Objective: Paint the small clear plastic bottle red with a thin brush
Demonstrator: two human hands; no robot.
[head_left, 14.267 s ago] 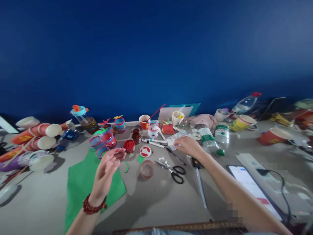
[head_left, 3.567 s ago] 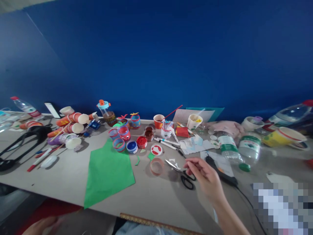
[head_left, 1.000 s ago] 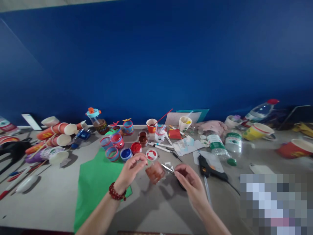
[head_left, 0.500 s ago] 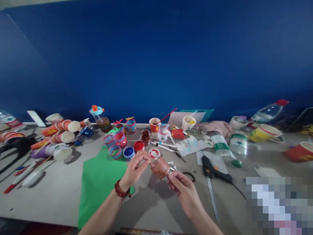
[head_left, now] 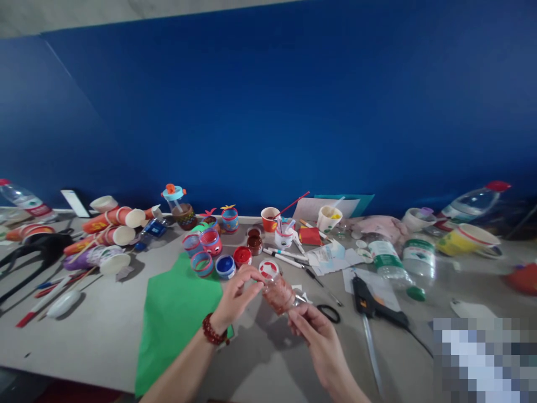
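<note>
Over the table I hold a small clear plastic bottle (head_left: 278,294) coated in brown paint, tilted between both hands. My left hand (head_left: 240,294), with a red bead bracelet on the wrist, pinches its upper left end. My right hand (head_left: 314,333) has thumb and fingers closed on its lower right end. Just behind the bottle is a lid with a red and white pattern (head_left: 268,269). Jars of blue paint (head_left: 225,265), red paint (head_left: 242,256) and brown paint (head_left: 254,243) stand close by. Black-handled scissors (head_left: 328,313) lie right of the bottle, partly hidden.
Green paper (head_left: 176,319) lies by my left forearm. A glue gun (head_left: 373,305) with a cord and clear bottles (head_left: 386,257) are on the right. Paper cups (head_left: 104,238) in bundles lie left. A red cup with a brush (head_left: 271,219) stands behind, before a blue wall (head_left: 268,112).
The camera view has shifted slightly, so the whole scene sits lower and further right. Both hands keep hold of the bottle, with little change in its tilt.
</note>
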